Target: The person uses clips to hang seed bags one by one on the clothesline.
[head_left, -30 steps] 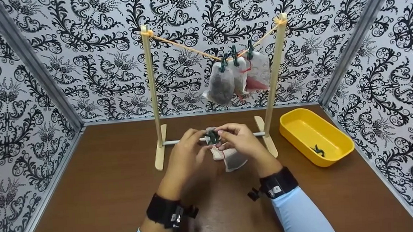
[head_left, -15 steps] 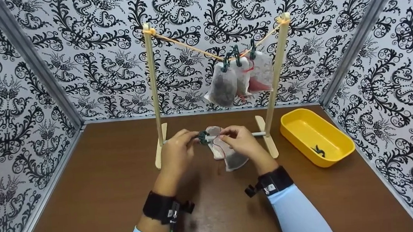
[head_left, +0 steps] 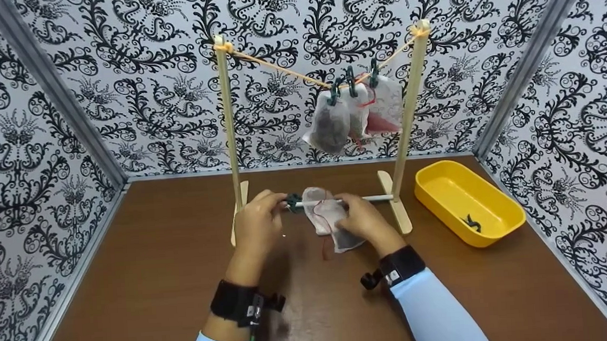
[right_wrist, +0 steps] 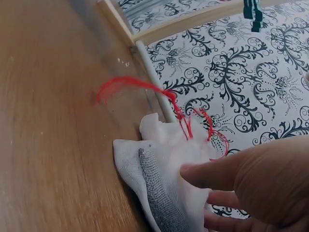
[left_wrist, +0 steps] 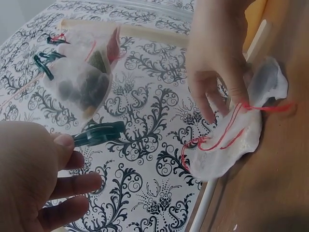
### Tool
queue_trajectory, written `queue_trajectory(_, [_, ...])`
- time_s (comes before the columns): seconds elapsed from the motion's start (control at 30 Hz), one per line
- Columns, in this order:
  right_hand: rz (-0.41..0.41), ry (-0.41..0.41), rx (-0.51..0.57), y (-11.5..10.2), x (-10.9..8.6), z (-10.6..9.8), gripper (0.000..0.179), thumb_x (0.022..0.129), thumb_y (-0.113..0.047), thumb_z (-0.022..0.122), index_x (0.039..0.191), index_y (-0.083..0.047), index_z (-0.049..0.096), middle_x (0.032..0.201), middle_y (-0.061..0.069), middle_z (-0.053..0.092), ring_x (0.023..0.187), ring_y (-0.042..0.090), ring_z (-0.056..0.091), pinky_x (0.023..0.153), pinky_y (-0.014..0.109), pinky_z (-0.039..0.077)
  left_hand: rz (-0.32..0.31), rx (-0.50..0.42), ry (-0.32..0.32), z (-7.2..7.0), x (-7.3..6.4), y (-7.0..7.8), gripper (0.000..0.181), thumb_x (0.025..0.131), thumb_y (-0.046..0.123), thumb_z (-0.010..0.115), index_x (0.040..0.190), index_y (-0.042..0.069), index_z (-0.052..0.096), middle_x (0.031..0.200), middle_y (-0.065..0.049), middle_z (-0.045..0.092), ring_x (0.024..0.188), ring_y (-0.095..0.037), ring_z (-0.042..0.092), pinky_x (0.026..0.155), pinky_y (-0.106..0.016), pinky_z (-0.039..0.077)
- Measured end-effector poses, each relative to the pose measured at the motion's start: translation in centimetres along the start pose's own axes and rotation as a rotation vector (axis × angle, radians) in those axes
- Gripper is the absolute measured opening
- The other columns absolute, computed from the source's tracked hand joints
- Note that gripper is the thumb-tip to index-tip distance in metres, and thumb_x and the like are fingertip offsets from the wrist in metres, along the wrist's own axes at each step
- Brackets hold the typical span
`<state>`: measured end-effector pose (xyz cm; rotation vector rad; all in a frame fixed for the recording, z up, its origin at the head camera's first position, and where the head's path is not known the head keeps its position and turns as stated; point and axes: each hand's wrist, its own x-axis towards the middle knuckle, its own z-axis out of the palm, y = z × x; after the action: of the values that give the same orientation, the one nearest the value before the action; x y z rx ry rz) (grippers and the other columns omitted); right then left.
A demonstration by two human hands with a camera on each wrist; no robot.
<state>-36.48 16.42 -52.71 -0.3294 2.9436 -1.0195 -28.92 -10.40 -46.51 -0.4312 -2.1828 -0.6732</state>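
Note:
My left hand (head_left: 256,223) pinches a dark green clothes peg (left_wrist: 100,134) between thumb and index finger; the other fingers stay loose. To its right, white mesh drawstring pouch fabric (head_left: 318,217) with red cords lies over the white rod (head_left: 379,198). A section with dark contents (head_left: 345,240) extends onto the table; whether this is one pouch or two overlapping ones, I cannot tell. My right hand (head_left: 367,222) is at the fabric's right side, thumb and fingers spread apart, with the thumb against the fabric in the right wrist view.
Several filled mesh pouches (head_left: 327,127) hang by green pegs from an orange cord (head_left: 276,66) between two wooden posts (head_left: 229,117). A yellow tub (head_left: 445,204) holding dark green pegs stands at the right. Patterned walls enclose the table.
My left hand has drawn the peg leftward, away from the pouch fabric. My right hand's fingertips have parted from their pinch near the red cord and spread at the fabric's right side.

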Motion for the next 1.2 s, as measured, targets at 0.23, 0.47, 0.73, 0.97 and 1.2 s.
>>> queue_trajectory(0.23, [0.023, -0.004, 0.021, -0.5, -0.4, -1.4, 0.037, 0.094, -0.008, 0.085, 0.128, 0.004, 0.079, 0.129, 0.024, 0.080, 0.122, 0.041, 0.075, 0.112, 0.055, 0.060, -0.023, 0.025, -0.020, -0.1, 0.0, -0.5, 0.010, 0.095, 0.007, 0.084, 0.104, 0.010, 0.088, 0.094, -0.001, 0.083, 0.082, -0.028, 0.084, 0.068, -0.049, 0.067])
queue_trajectory(0.47, [-0.131, 0.037, -0.080, -3.3, -1.7, -4.4, 0.014, 0.098, -0.014, 0.081, 0.088, -0.004, 0.082, 0.090, 0.009, 0.077, 0.084, 0.025, 0.067, 0.080, 0.044, 0.060, -0.059, 0.055, -0.001, -0.5, 0.2, -0.8, 0.012, 0.095, 0.006, 0.086, 0.105, 0.011, 0.088, 0.095, -0.001, 0.083, 0.081, -0.030, 0.084, 0.064, -0.052, 0.066])
queue_trajectory(0.73, [-0.421, 0.267, -0.208, -9.4, -3.4, -7.7, 0.012, 0.100, -0.013, 0.082, 0.096, -0.001, 0.082, 0.091, 0.014, 0.078, 0.081, 0.032, 0.073, 0.075, 0.047, 0.066, -0.079, 0.054, 0.001, -0.4, 0.0, -1.0, 0.010, 0.096, 0.008, 0.085, 0.105, 0.010, 0.087, 0.097, -0.002, 0.084, 0.081, -0.033, 0.084, 0.065, -0.054, 0.066])
queue_trajectory(0.97, [-0.465, 0.526, -0.280, -15.5, -2.3, -12.6, 0.023, 0.107, -0.016, 0.072, 0.090, 0.000, 0.076, 0.086, 0.016, 0.075, 0.073, 0.035, 0.070, 0.066, 0.045, 0.063, -0.095, 0.007, 0.019, -0.8, 0.2, -0.6, 0.006, 0.098, 0.013, 0.084, 0.104, 0.010, 0.084, 0.097, -0.003, 0.083, 0.082, -0.034, 0.083, 0.067, -0.056, 0.066])
queue_trajectory(1.2, [-0.284, 0.447, -0.271, -20.3, -0.1, -16.7, 0.019, 0.110, -0.018, 0.074, 0.102, 0.000, 0.075, 0.105, 0.019, 0.081, 0.092, 0.034, 0.078, 0.077, 0.039, 0.068, -0.026, -0.049, 0.151, -1.4, 1.4, 0.2, 0.007, 0.094, 0.005, 0.087, 0.100, 0.006, 0.082, 0.091, -0.007, 0.081, 0.078, -0.032, 0.080, 0.063, -0.050, 0.067])
